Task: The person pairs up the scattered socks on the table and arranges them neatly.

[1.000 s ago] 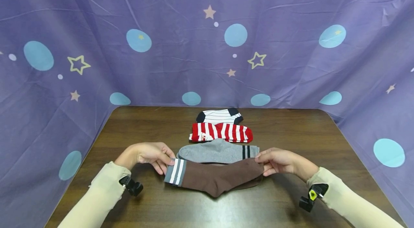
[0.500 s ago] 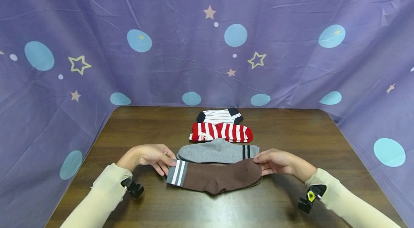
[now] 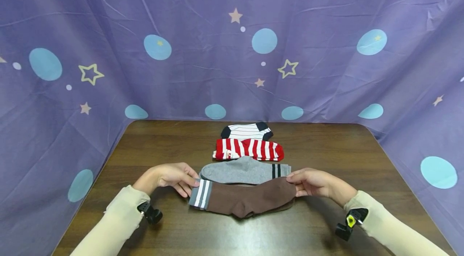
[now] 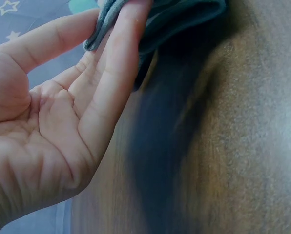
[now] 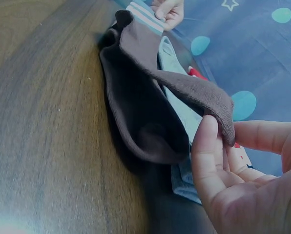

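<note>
A brown sock (image 3: 250, 199) with a grey cuff and white stripes is stretched between my two hands in the head view. My left hand (image 3: 175, 177) pinches the cuff corner; in the left wrist view its fingers (image 4: 114, 68) press the grey fabric. At the other end, my right hand (image 3: 313, 183) pinches the toe between thumb and fingers. The right wrist view shows this toe raised above a second brown sock (image 5: 131, 107), which lies beneath it on the table. Just behind them lies a pair of grey socks (image 3: 235, 171) with black bands, partly covered by the brown sock.
Farther back on the wooden table (image 3: 152, 139) lie red-and-white striped socks (image 3: 253, 149). Behind those are white socks with black toes and heels (image 3: 244, 131). A purple curtain (image 3: 199, 46) with stars and dots encloses the table's back and sides.
The cuff end of the held brown sock has shifted slightly to the right with my left hand. My right hand has barely moved, and both hands keep their pinch. The other socks lie as before.
</note>
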The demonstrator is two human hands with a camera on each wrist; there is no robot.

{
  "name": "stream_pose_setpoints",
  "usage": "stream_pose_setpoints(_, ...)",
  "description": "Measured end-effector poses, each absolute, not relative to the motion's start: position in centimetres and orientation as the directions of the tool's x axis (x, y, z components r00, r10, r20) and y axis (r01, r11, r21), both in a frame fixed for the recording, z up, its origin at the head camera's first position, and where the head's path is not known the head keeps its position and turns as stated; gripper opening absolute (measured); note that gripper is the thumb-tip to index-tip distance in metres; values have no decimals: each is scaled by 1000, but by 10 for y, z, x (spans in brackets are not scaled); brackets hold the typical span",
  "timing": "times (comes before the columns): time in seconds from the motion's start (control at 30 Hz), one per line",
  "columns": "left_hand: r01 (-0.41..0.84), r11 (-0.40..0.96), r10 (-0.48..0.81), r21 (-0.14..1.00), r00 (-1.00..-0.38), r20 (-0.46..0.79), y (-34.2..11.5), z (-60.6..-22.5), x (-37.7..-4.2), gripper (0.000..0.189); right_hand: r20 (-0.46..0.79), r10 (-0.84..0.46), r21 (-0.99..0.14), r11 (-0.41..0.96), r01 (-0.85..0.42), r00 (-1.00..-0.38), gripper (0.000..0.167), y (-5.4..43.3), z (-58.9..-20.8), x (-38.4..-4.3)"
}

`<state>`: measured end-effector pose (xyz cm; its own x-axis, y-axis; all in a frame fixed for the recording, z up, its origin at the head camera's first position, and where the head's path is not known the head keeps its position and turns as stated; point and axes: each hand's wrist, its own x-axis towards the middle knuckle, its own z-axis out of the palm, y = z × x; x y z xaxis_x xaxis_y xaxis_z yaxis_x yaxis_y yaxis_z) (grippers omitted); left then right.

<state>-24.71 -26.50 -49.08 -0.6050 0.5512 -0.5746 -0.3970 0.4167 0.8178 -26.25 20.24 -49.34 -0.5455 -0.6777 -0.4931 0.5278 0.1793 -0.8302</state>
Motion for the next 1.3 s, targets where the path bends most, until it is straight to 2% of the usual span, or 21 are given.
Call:
stream_pose_setpoints(0.2,-393,450,512,802,-622,-592,-261,-492,-248,8,-513,-666,-833,235,500,-541,19,206,-492,-264)
stream_pose_setpoints(0.4,-368,507,450,780,-659,-603,-257,-486,-248,14,-540,-631,-834,312,455,-557,16,204,-491,-264)
stream_pose_setpoints(0.6,-337,546,416,767,-685,-598,-250,-483,-246,10,-542,-550,-837,418,352,-636,13,196,-491,-262)
stream_pose_setpoints(0.9,-341,556,399,758,-691,-603,-245,-486,-246,11,-449,-472,-814,565,130,-759,17,186,-490,-261)
stream_pose_setpoints(1.3,-359,565,357,743,-705,-613,-245,-488,-244,9,-405,-380,-766,638,81,-832,13,182,-491,-254)
